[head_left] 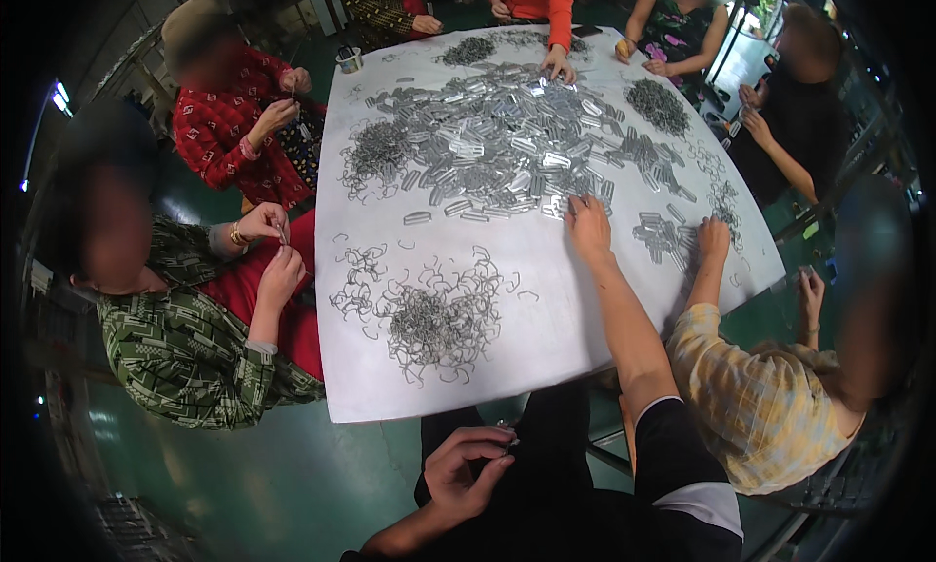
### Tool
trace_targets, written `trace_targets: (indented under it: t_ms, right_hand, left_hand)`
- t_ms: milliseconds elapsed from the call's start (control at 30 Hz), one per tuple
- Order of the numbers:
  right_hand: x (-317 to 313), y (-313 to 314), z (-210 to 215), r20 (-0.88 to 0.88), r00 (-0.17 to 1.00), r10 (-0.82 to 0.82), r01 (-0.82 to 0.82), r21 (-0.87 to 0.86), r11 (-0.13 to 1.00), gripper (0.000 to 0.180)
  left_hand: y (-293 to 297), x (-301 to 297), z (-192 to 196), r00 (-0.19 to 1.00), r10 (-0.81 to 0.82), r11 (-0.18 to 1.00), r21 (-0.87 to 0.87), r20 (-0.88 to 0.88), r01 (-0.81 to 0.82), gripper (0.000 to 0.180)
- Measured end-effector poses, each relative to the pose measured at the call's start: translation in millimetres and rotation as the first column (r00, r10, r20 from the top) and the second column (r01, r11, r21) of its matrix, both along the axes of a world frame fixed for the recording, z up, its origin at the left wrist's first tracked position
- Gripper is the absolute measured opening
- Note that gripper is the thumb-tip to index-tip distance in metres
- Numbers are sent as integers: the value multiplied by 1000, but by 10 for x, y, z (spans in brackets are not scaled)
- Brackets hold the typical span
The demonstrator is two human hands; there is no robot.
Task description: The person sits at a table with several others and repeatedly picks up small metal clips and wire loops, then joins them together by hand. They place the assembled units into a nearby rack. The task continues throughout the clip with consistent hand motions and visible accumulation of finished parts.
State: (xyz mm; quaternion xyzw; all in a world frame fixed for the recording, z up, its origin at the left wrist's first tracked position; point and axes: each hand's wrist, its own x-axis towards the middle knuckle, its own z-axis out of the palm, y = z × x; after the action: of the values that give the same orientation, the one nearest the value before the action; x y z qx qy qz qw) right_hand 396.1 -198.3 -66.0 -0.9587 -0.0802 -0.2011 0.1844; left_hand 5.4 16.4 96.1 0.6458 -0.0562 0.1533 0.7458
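Head view: the right hand (589, 226) is reaching far out over the white table (546, 309), fingers spread flat and pressing on the near edge of the big heap of flat metal clips (497, 143), and whether anything is pinched under those fingertips I cannot tell. The left hand (466, 474) is sitting low over the lap, off the table, fingers curled around something small and shiny at the tips, too tiny to make out. Just nearer is lying a tangle of bent wire hooks (429, 318), apart from the clips. A neighbour in a yellow checked shirt (751, 406) is working close by the right arm, hand on a small clip cluster (663, 232). Risk here, as I judge it: dragging back could scatter clips into the wire tangle, or the two arms could bump. Other people are ringing the table, hands busy; the far piles are blurring together, and the rim is bending away
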Motion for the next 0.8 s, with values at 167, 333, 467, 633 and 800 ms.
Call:
trace_targets:
  t_ms: [167, 333, 467, 633, 800]
  right_hand:
    - [-88, -158, 132, -85, 996, 32, -36, -42, 998, 31]
    - [-871, -94, 255, -317, 948, 35, 97, 391, 915, 25]
    - [-1761, -8, 311, -382, 876, 295, 175, 821, 543, 21]
    - [-2685, 183, 680, -326, 783, 530, 212, 941, 265, 16]
    - [-3193, 303, 1308, -294, 715, 634, 156, 952, 264, 16]
  left_hand:
    - [19, -21, -90, 1000, -29, 998, 50, 6, 29, 12]
    - [46, -93, -151, 999, -45, 994, 96, -25, 47, 14]
    - [15, -69, -244, 1000, -23, 996, 89, -16, 24, 12]
    - [9, -97, -370, 998, -45, 996, 79, -52, 49, 11]
    - [-68, -89, -435, 998, -3, 998, 58, -56, 7, 10]
